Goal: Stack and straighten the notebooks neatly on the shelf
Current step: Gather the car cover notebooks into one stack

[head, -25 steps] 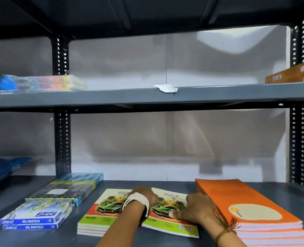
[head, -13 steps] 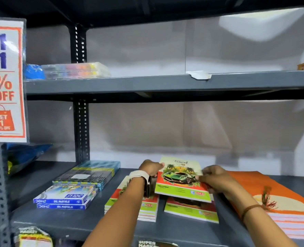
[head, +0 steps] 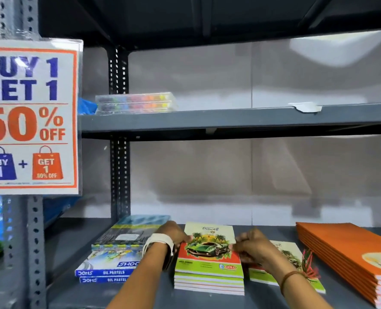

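A stack of several green-car notebooks (head: 208,279) lies on the lower grey shelf (head: 78,293). Its top notebook (head: 208,246) shows a green car under palm trees. My left hand (head: 174,234), with a white watch on the wrist, grips that top notebook's left edge. At the right edge, my right hand (head: 252,247) pinches it. Another car notebook (head: 294,262) lies flat to the right, partly hidden under my right forearm. A stack of orange notebooks (head: 350,257) sits at the far right.
Blue oil pastel boxes (head: 104,273) and a blue-grey box stack (head: 129,233) lie left of the notebooks. A "Buy 1 Get 1" sign (head: 29,117) hangs on the left upright. Clear crayon cases (head: 136,102) and a paper scrap (head: 305,107) rest on the upper shelf.
Both hands lifted one car notebook off the right pile, carried it left and set it down on the left stack. The camera has swung left.
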Demonstrator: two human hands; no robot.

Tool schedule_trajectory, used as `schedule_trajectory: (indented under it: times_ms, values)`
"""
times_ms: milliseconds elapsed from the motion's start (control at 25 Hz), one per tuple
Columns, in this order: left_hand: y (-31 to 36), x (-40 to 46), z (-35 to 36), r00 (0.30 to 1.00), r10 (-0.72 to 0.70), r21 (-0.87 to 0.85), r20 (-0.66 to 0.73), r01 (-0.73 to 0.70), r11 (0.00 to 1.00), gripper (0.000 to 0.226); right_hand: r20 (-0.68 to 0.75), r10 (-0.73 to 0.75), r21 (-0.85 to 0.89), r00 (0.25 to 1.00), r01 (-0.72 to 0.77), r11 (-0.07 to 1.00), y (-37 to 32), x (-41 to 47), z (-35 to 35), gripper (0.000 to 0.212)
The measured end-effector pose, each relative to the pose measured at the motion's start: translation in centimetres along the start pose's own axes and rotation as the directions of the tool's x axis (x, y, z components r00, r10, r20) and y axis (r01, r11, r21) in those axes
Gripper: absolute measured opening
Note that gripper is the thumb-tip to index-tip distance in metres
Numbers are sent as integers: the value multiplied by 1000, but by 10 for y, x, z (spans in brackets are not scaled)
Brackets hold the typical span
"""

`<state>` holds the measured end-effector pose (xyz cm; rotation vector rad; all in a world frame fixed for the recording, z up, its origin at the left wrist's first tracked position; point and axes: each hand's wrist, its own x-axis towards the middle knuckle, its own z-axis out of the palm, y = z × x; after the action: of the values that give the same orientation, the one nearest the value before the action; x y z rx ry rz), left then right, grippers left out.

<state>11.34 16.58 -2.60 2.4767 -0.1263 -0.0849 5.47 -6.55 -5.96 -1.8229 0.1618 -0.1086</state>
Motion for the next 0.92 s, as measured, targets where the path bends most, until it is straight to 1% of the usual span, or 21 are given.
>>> schedule_trajectory:
  times_ms: [80, 120, 200, 320, 440, 520, 640, 720, 800, 880, 920]
  values:
    - [-3, -2, 2, 1000, 8, 93, 3, -8, 996, 41, -19, -7, -51, 1000, 6, 999, 0, 0, 2, 22]
    - [-5, -2, 3, 1000, 13, 104, 5, -14, 995, 42, -18, -7, -71, 1000, 6, 997, -2, -2, 2, 21]
    - [-5, -4, 4, 1000, 20, 88, 14, -21, 996, 43, -14, -8, -117, 1000, 6, 993, -4, -4, 1, 23]
    - [-7, -7, 6, 999, 40, 56, 15, -41, 998, 44, -31, -9, -197, 999, 2, 980, -4, -7, 0, 36]
    - [-8, -8, 7, 999, 44, 25, 10, -45, 999, 44, -52, -1, -240, 999, -11, 971, -2, -10, 2, 31]
    - [-7, -9, 7, 999, 37, 89, 4, -37, 995, 41, -67, -12, -254, 998, -5, 967, -3, -10, 4, 27]
    - [-4, -8, 9, 999, 41, 245, -32, -31, 969, 36, -69, -9, -311, 998, -13, 950, -3, -12, 5, 23]
    - [2, -7, 9, 997, 35, 364, -75, -5, 932, 41, -69, -1, -353, 998, -24, 935, -2, -15, 5, 25]
    - [13, -7, 9, 985, 45, 482, -166, 41, 875, 50, -69, -8, -401, 998, -20, 916, -5, -21, -2, 33]
    - [37, -7, 14, 965, 97, 500, -243, 39, 865, 43, -126, -78, -456, 989, 12, 890, -13, -25, -24, 39]
    - [53, -5, 20, 955, 131, 481, -265, 13, 877, 39, -170, -130, -509, 977, 26, 861, -16, -26, -41, 37]
